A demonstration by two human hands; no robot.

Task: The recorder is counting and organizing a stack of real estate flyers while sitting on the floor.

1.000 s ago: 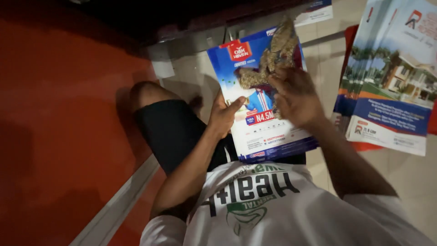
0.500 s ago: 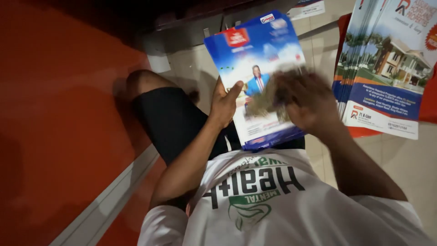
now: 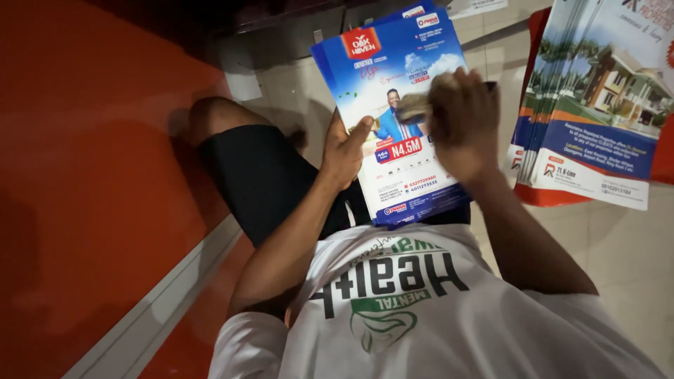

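A stack of blue glossy flyers [image 3: 393, 84] rests upright on my lap. My left hand [image 3: 345, 156] grips the stack's left edge, thumb lying across the top sheet. My right hand [image 3: 463, 126] is closed around a bunched brownish patterned cloth [image 3: 414, 109], which is pressed against the front of the top flyer near its middle. Most of the cloth is hidden inside the fist. I sit with black shorts and a white printed shirt visible below.
A second stack of flyers [image 3: 590, 105] with a house picture lies on the tiled floor [image 3: 625, 253] at the right, on something red. An orange-red wall [image 3: 91, 182] with a pale baseboard runs along the left. Another paper [image 3: 477, 7] lies at the top.
My right hand has swept the cloth down across the flyer and back up toward its middle. The cloth, loose and spread before, is now bunched in the fist. The flyer stack has tilted upward slightly.
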